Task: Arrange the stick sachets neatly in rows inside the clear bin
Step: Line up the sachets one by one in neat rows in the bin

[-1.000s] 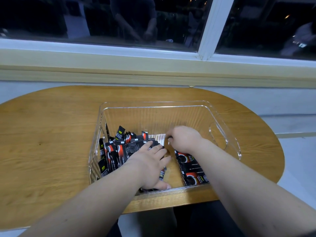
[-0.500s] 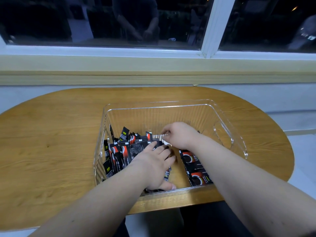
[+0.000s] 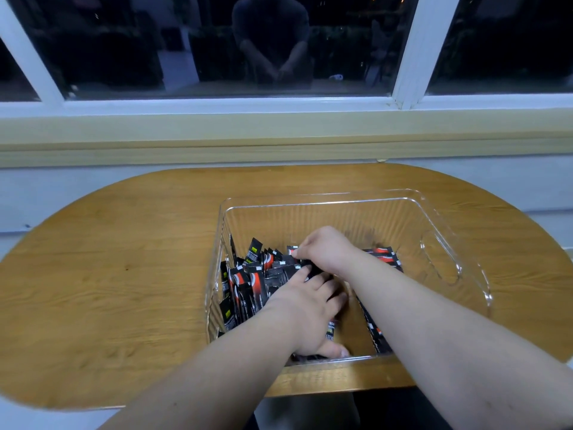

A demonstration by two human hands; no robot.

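A clear plastic bin [image 3: 446, 240] stands on the wooden table. Several black and red stick sachets [image 3: 251, 283] stand packed on end against its left wall. A few more sachets [image 3: 383, 255] lie flat along the right side, mostly hidden under my right forearm. My left hand [image 3: 305, 311] lies flat with spread fingers against the right face of the standing pack. My right hand [image 3: 325, 249] reaches across to the top of that pack, its fingers curled and pinching a sachet there.
The oval wooden table [image 3: 124, 274] has bare surface to the left of the bin and a narrower strip to its right. A window sill [image 3: 279, 141] and a dark window run just behind the table's far edge.
My right hand has moved left from the bin's middle onto the top of the standing sachets. My left hand has stayed pressed against the pack. The view has shifted slightly.
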